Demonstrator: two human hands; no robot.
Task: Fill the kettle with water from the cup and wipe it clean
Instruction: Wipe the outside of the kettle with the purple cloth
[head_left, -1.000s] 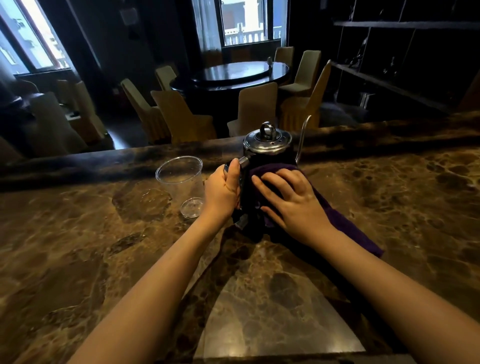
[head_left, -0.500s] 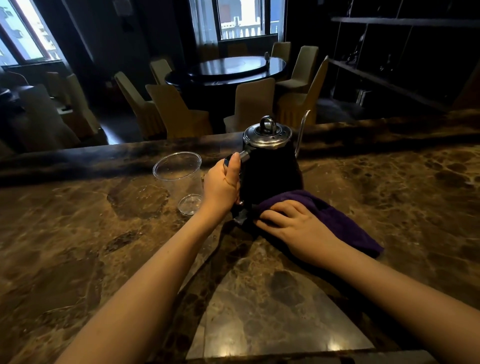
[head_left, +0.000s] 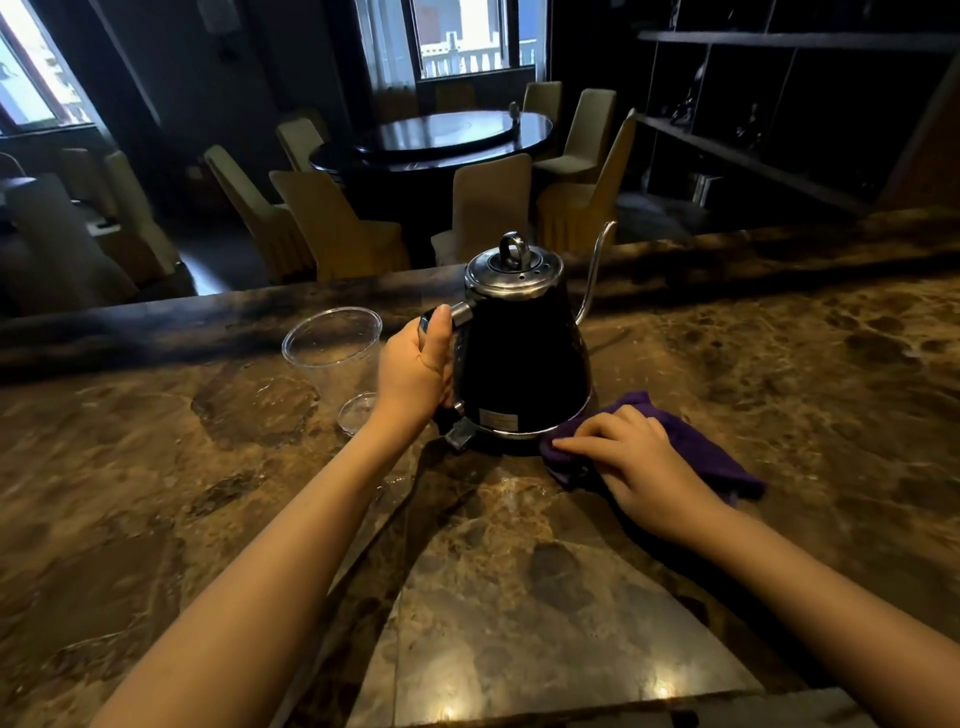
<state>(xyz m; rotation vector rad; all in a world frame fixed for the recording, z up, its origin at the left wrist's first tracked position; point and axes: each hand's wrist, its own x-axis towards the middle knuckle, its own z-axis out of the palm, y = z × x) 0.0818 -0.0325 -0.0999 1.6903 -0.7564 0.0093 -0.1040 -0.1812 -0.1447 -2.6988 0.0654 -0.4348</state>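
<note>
A black kettle (head_left: 522, 358) with a steel lid and a thin curved spout stands upright on the brown marble counter (head_left: 779, 364). My left hand (head_left: 415, 369) is wrapped around the kettle's handle on its left side. A purple cloth (head_left: 696, 452) lies on the counter at the kettle's right base, and my right hand (head_left: 631, 467) presses flat on it with fingers spread, touching the cloth's near edge. A clear plastic cup (head_left: 332, 358) stands upright just left of my left hand; it looks empty.
The counter's far edge runs as a dark raised ledge (head_left: 208, 322) behind the cup and kettle. Beyond it are a round dark table (head_left: 441, 140) with covered chairs and dark shelves (head_left: 779, 104) at the right.
My right hand slid the purple cloth down off the kettle's front to the counter at its right base. My left hand stayed on the handle.
</note>
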